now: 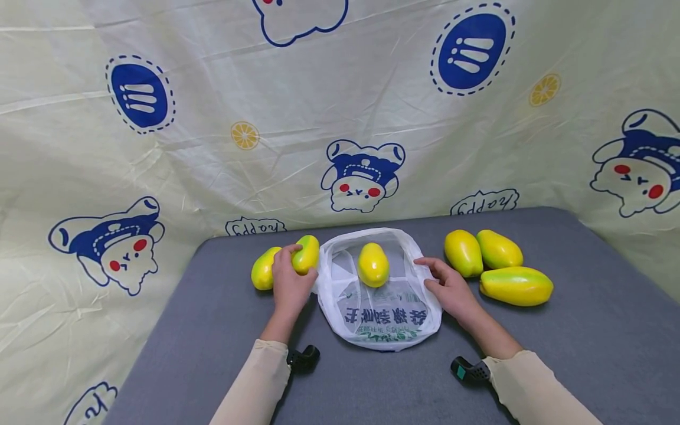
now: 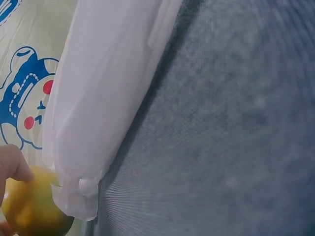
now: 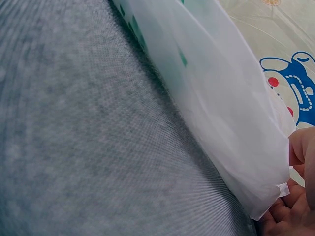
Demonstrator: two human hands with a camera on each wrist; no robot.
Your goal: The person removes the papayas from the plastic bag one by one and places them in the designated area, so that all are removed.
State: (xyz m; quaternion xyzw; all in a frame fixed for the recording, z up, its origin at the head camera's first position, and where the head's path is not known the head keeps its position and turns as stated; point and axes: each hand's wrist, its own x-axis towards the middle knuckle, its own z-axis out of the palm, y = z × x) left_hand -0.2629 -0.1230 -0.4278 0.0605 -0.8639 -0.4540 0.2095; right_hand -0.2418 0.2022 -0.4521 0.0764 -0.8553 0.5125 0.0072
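Observation:
A white plastic bag (image 1: 327,311) lies in the middle of the table, its mouth spread wide. One yellow papaya (image 1: 373,265) is inside the bag. My left hand (image 1: 291,284) grips a yellow-green papaya (image 1: 306,254) just left of the bag's rim, and a second papaya (image 1: 262,270) lies beside it, partly behind the fingers. In the left wrist view, the fingers (image 2: 14,163) touch the gripped fruit next to the bag's side. At the right rim, my right hand (image 1: 450,289) pinches the bag's edge; the right wrist view shows the plastic (image 3: 231,123) at its fingers.
Three more papayas lie to the right of the right hand: one upright-looking papaya (image 1: 463,254), another behind it (image 1: 499,249), and a long one in front (image 1: 516,286). A grey cloth covers the table (image 1: 372,389). A printed curtain (image 1: 287,177) hangs behind.

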